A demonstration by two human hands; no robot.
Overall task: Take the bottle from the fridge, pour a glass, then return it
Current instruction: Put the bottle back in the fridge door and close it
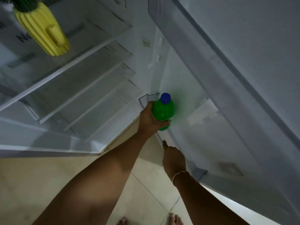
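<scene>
A green bottle (163, 110) with a blue cap stands upright at the lowest shelf of the open fridge door (227, 78). My left hand (148, 119) grips the bottle round its body from the left. My right hand (173, 157) rests against the front rail of that door shelf, thumb pointing forward; its fingers are hidden behind the rail. No glass is in view.
The fridge interior (73, 82) on the left has several glass shelves. A yellow ribbed jug (43, 28) with a dark top stands on an upper shelf. Beige floor tiles (142, 200) and my bare toes lie below.
</scene>
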